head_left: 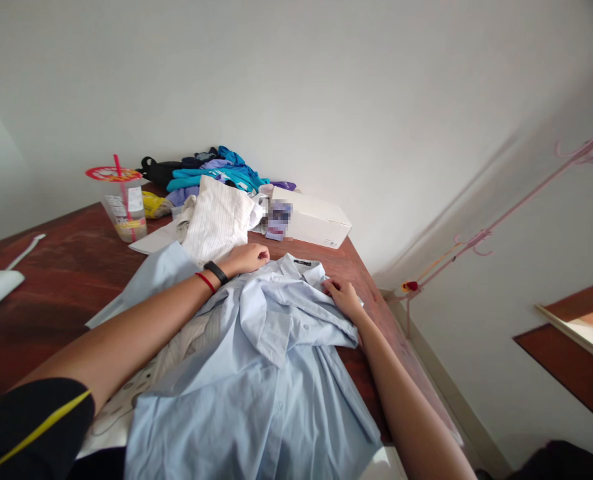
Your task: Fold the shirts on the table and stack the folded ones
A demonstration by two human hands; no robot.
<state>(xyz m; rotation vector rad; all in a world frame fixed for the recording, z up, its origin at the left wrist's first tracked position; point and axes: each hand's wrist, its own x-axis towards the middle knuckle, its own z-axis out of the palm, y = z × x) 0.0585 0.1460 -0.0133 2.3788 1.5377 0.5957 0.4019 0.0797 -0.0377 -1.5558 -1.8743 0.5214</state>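
A light blue button-up shirt (pixel 276 387) lies rumpled with its front up on the dark wooden table, collar at the far end. One of its sleeves is bunched across the chest. At the shirt's left shoulder, my left hand (pixel 249 258) is closed with curled fingers on the fabric; its fingertips are partly hidden. My right hand (pixel 345 298) has its fingers bent onto the cloth beside the collar on the right. Under my left forearm is more light blue cloth (pixel 151 283), and a pale patterned cloth (pixel 136 393) shows below it.
Past my left hand lies a folded striped white garment (pixel 216 220). Behind it are a heap of blue and dark clothes (pixel 216 173) and a white box (pixel 316 220). A plastic cup (pixel 124 210) with a red straw stands left. A pink rack (pixel 486 233) leans right.
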